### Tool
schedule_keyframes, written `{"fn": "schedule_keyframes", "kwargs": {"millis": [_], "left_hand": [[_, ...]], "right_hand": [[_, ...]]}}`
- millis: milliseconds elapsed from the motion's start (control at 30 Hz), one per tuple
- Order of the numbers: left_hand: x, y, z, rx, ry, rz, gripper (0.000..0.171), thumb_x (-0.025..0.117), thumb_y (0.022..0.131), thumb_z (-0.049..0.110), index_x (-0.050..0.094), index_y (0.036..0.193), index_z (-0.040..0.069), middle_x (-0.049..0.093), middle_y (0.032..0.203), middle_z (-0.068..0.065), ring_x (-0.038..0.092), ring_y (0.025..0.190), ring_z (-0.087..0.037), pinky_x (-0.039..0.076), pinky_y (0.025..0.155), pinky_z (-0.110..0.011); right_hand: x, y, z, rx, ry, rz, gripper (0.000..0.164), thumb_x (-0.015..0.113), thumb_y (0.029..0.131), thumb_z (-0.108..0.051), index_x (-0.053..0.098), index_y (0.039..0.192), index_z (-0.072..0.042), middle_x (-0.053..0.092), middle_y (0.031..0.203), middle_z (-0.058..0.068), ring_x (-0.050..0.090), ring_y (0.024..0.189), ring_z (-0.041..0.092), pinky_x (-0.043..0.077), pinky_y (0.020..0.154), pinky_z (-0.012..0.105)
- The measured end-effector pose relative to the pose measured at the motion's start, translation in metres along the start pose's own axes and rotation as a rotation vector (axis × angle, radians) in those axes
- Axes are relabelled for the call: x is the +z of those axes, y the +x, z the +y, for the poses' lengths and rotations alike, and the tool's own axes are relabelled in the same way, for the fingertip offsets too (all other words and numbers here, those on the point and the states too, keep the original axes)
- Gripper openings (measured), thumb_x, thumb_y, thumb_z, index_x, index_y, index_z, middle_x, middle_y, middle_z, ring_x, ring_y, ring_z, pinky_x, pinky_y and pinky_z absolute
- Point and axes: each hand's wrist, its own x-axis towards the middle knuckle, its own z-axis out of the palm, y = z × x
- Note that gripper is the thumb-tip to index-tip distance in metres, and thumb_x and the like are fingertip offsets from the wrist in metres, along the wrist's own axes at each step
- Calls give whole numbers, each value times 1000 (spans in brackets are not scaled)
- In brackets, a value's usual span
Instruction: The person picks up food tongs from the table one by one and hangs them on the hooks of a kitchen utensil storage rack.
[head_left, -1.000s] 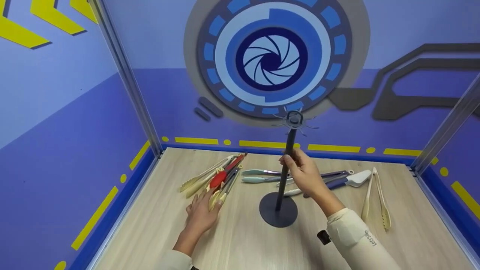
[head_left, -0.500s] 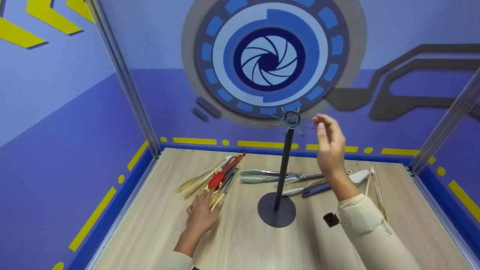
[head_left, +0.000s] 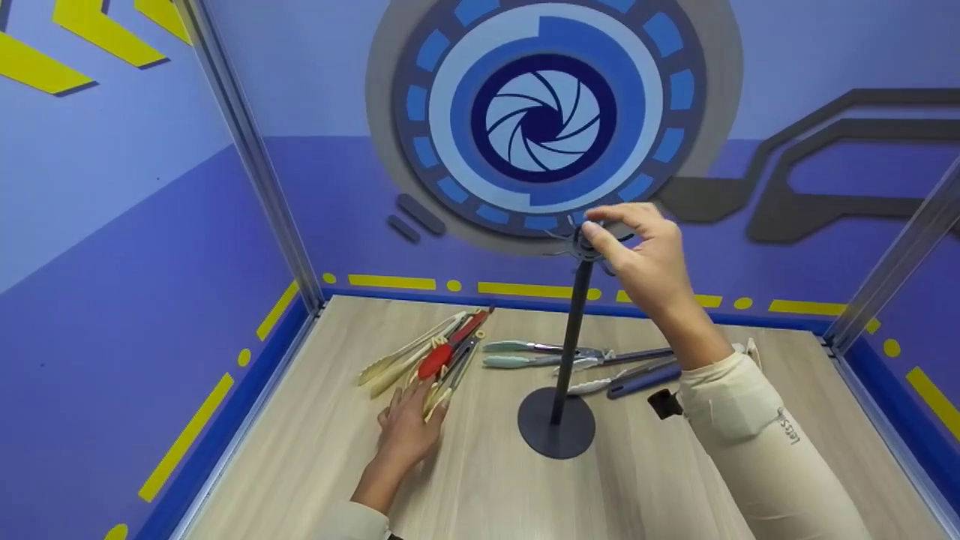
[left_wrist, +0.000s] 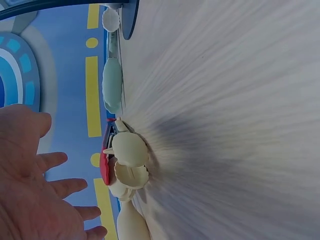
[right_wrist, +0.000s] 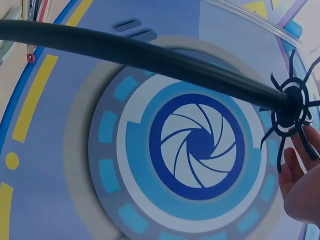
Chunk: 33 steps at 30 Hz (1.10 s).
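Note:
A dark stand point(head_left: 572, 337) rises upright from a round base, with a ring of curved hooks point(right_wrist: 292, 107) at its top. My right hand point(head_left: 652, 259) has thumb and index finger pinching the top of the stand, seen in the head view. In the right wrist view its fingers come up beside the hooks. My left hand point(head_left: 409, 427) lies low by a heap of tongs at the left, fingers straight and spread in the left wrist view. Red-tipped tongs point(head_left: 435, 361) lie across tongs with cream tips point(left_wrist: 130, 150).
Behind the stand lie pale green-tipped tongs point(head_left: 510, 361), tongs with whitish tips point(head_left: 590, 387) and a dark blue handle point(head_left: 641, 381). The right forearm covers part of the things at the right. Patterned blue walls and metal posts point(head_left: 251, 150) bound the wooden table point(head_left: 480, 480).
My right hand has let go of the middle of the stand's pole, risen to the right of it, then come in to its hooked top. The left hand has barely moved.

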Motion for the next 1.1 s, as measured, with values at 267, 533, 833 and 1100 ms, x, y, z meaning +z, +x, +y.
{"fn": "schedule_keyframes", "kwargs": {"millis": [267, 533, 833, 1100], "left_hand": [[1, 0, -4, 10, 12, -9, 56, 64, 107, 35, 52, 157, 14, 43, 169, -21, 30, 159, -55, 25, 118, -75], [4, -2, -7, -12, 14, -12, 59, 65, 106, 36, 50, 159, 13, 45, 167, -22, 29, 159, -54, 23, 121, -75], [7, 0, -6, 18, 53, -4, 62, 67, 104, 38, 50, 157, 9, 48, 163, -26, 35, 157, -53, 25, 120, -75], [9, 3, -5, 31, 44, 0, 63, 68, 104, 39, 51, 157, 10, 52, 160, -21, 39, 155, -47, 27, 118, -73]], "right_hand": [[7, 2, 3, 39, -52, -47, 15, 78, 99, -23, 85, 102, -10, 81, 101, 9, 65, 99, 9, 51, 85, 27], [1, 2, -1, 112, -54, -107, 18, 78, 100, -26, 85, 101, -10, 77, 98, 8, 59, 91, 17, 48, 72, 26], [-4, -1, -2, 156, -26, -145, 21, 76, 101, -29, 85, 105, -10, 73, 101, 8, 56, 88, 20, 46, 56, 24], [-4, 1, -2, 154, 6, -143, 20, 75, 102, -27, 85, 104, -10, 72, 100, 7, 54, 90, 20, 45, 57, 24]]}}
